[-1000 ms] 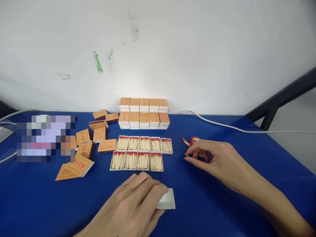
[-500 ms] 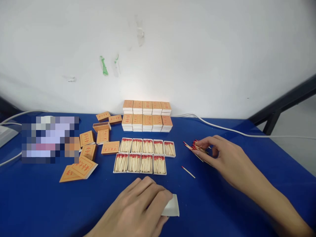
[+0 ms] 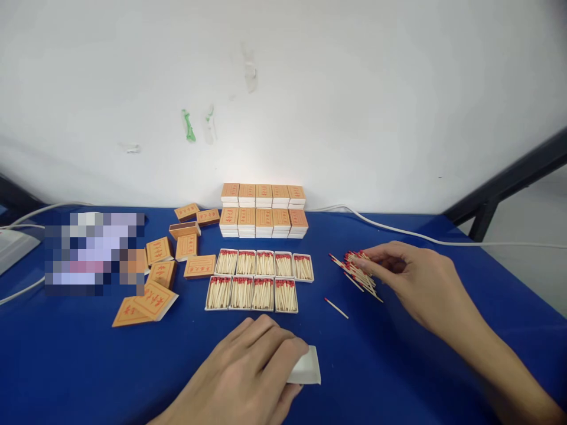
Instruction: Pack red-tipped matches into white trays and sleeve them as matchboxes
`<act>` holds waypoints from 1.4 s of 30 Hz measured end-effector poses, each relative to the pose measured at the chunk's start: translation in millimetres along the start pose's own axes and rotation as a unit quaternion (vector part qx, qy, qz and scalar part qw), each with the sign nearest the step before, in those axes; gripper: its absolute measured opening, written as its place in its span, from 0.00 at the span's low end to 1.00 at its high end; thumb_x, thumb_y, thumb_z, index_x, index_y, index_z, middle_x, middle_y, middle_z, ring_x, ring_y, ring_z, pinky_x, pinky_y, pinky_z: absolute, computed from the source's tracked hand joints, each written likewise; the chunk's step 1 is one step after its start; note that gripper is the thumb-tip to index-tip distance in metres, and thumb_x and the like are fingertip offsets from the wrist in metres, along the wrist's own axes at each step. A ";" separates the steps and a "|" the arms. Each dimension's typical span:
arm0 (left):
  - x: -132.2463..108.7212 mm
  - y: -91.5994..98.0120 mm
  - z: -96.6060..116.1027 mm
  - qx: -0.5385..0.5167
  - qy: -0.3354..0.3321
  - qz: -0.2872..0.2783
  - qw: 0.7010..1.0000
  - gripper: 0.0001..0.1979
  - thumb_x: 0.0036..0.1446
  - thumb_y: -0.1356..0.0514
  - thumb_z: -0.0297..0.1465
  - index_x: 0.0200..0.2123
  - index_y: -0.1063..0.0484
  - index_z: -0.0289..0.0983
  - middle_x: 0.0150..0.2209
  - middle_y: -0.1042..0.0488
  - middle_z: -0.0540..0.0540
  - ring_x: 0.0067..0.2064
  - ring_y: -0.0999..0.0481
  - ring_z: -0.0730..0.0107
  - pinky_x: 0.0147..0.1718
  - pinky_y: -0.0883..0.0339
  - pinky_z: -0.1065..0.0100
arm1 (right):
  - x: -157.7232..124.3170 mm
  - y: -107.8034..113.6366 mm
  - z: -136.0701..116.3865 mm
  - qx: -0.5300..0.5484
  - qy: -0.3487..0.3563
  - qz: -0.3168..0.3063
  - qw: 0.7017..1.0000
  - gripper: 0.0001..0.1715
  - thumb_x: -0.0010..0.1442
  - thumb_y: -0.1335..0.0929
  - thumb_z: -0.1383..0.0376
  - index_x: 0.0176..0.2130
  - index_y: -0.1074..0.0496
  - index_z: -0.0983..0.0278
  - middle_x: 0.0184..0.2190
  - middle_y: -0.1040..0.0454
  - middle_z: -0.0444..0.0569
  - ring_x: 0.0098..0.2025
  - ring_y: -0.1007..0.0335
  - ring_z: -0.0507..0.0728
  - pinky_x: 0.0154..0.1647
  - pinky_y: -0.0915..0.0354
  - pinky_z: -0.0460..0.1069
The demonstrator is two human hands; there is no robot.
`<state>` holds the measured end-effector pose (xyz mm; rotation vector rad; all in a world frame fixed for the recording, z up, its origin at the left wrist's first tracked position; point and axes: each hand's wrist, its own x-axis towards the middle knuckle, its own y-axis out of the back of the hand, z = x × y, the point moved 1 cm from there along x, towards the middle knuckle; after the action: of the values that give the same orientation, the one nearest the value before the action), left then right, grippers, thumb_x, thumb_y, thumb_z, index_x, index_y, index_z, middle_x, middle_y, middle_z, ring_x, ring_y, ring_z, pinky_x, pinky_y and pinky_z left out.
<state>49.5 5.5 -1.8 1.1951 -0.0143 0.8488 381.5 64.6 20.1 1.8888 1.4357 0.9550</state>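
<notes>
Indoors, below a white wall, a blue table bears left fingers cupping a white tray, right fingers pinching loose matches.

A blue table runs up to a white wall. At its back edge, mid-table, sit stacked matchboxes. Just in front lie nine open trays of matches in two rows. Orange sleeves scatter toward the left side. Loose matches pile toward the right, one match apart. A white tray rests near the front edge. A white cable trails along the back.
</notes>
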 end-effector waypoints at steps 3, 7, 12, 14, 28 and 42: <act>-0.3 0.3 0.1 -0.001 0.002 -0.001 1.000 0.19 0.68 0.33 0.20 0.59 0.28 0.38 0.49 0.16 0.46 0.44 0.18 0.56 0.40 0.15 0.55 | 0.9 1.2 -0.2 0.016 -0.026 0.013 0.999 0.33 0.62 0.25 0.31 0.36 0.10 0.55 0.29 0.14 0.52 0.28 0.23 0.63 0.32 0.34 0.57; -0.9 -1.4 0.9 -0.003 0.000 0.000 1.000 0.20 0.68 0.32 0.21 0.59 0.28 0.38 0.49 0.16 0.45 0.44 0.17 0.55 0.41 0.15 0.54 | 3.0 -1.1 1.1 0.028 -0.036 0.005 0.999 0.32 0.59 0.23 0.32 0.36 0.10 0.56 0.29 0.14 0.52 0.29 0.23 0.64 0.32 0.35 0.57; -1.7 -0.4 2.4 -0.002 0.004 -0.004 1.000 0.20 0.68 0.32 0.21 0.59 0.28 0.38 0.49 0.15 0.45 0.45 0.17 0.55 0.41 0.16 0.55 | 4.2 -5.5 1.8 0.064 -0.051 -0.011 0.997 0.30 0.58 0.21 0.34 0.38 0.10 0.55 0.34 0.11 0.53 0.35 0.18 0.66 0.36 0.32 0.58; -2.0 1.2 2.6 0.001 0.006 -0.006 1.000 0.19 0.68 0.33 0.20 0.59 0.28 0.38 0.49 0.15 0.45 0.45 0.17 0.55 0.42 0.16 0.55 | 4.1 -5.8 1.1 0.091 -0.060 -0.016 0.994 0.30 0.57 0.21 0.35 0.39 0.09 0.56 0.36 0.10 0.53 0.36 0.18 0.66 0.36 0.30 0.57; -1.8 -1.5 0.7 -0.004 0.009 -0.008 1.000 0.19 0.68 0.34 0.20 0.59 0.28 0.38 0.49 0.15 0.45 0.44 0.17 0.55 0.41 0.16 0.54 | 2.5 -4.5 -5.5 0.225 -0.088 0.036 0.970 0.29 0.55 0.16 0.39 0.43 0.08 0.58 0.32 0.15 0.50 0.27 0.34 0.56 0.30 0.33 0.54; -1.5 -0.5 -0.1 -0.009 0.008 -0.015 1.000 0.20 0.67 0.33 0.19 0.59 0.28 0.37 0.49 0.15 0.45 0.44 0.18 0.56 0.41 0.15 0.55 | 5.5 2.3 8.2 0.010 -0.057 -0.009 0.998 0.32 0.60 0.22 0.31 0.38 0.09 0.54 0.35 0.10 0.52 0.32 0.21 0.65 0.32 0.35 0.57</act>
<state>48.7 4.7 -2.8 1.1696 0.0085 0.8309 390.3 69.2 18.2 1.9088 1.3974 0.8136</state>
